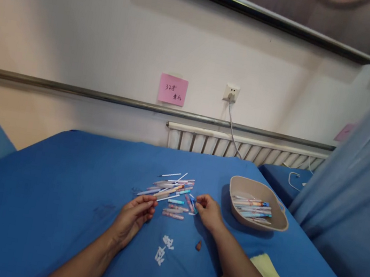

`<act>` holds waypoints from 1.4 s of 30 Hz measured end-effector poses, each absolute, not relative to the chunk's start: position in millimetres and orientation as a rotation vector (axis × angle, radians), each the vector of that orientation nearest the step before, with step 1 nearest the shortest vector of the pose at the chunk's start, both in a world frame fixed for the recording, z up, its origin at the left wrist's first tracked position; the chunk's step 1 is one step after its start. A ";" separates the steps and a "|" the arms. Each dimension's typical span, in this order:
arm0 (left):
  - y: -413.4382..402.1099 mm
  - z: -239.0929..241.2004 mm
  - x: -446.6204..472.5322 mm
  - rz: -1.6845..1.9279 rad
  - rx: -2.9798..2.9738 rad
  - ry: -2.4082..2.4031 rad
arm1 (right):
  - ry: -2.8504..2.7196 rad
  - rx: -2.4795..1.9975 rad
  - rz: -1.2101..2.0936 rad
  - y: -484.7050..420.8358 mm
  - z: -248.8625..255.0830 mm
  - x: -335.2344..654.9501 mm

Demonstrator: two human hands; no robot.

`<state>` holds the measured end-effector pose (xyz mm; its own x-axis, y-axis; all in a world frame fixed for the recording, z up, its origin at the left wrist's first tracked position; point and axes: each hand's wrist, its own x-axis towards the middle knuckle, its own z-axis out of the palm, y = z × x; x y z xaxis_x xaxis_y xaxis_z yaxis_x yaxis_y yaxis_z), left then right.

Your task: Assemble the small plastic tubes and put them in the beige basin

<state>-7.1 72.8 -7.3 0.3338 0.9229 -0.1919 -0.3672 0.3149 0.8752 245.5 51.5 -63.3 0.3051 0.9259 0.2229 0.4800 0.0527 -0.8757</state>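
My left hand (pixel 135 219) is closed in a pinch at the left of a pile of pen parts, on the end of a thin white pen refill (pixel 168 197). Beyond it lie several pen barrels (pixel 171 186) and loose refills (pixel 169 174). Pen caps (pixel 173 215) in pink and teal are spread between my hands. At the pile's right side, my right hand (pixel 208 212) has its fingertips drawn together beside more caps (pixel 189 203); what they hold, if anything, I cannot make out. Small white plugs (pixel 160 254) lie in two clusters nearer to me.
A beige basket (pixel 279 222) with several assembled pens (pixel 253 210) stands to the right on the blue sheet (pixel 50 210). A small brown piece (pixel 198 245) and a folded yellow towel (pixel 264 269) lie near my right arm. Behind are a radiator (pixel 205 143) and a rail (pixel 106 96).
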 end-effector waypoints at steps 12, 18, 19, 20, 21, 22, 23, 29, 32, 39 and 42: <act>86.6 -6.9 -15.0 1.081 1.005 0.973 | -1.668 -1.645 0.499 42.3 -47.9 245.3; 96.9 -12.4 -22.4 1.169 1.459 1.251 | -1.694 -1.651 0.519 40.0 -47.6 242.1; 97.0 -12.6 -22.3 1.164 1.494 1.261 | -1.691 -1.652 0.524 39.8 -47.8 241.7; 96.8 -12.7 -21.8 1.152 1.547 1.270 | -1.686 -1.651 0.530 39.7 -47.9 241.1; 96.3 -12.6 -21.1 1.137 1.601 1.274 | -1.682 -1.643 0.535 39.5 -48.0 240.5; 95.7 -12.7 -20.5 1.116 1.669 1.274 | -1.682 -1.631 0.543 39.4 -48.1 239.7; 95.3 -12.9 -20.0 1.093 1.755 1.273 | -1.684 -1.618 0.552 39.2 -48.3 238.8; 98.4 -18.9 -23.7 0.944 2.265 1.342 | -1.607 -1.509 0.642 41.3 -58.1 234.9; 102.3 -21.1 -26.4 0.916 2.342 1.420 | -1.514 -1.498 0.690 44.3 -64.9 234.6; 100.7 -22.5 -15.1 0.791 2.553 1.408 | -1.475 -1.506 0.710 48.6 -70.0 233.8; 96.9 -22.4 -10.7 0.710 2.601 1.424 | -1.480 -1.513 0.709 48.7 -70.5 233.6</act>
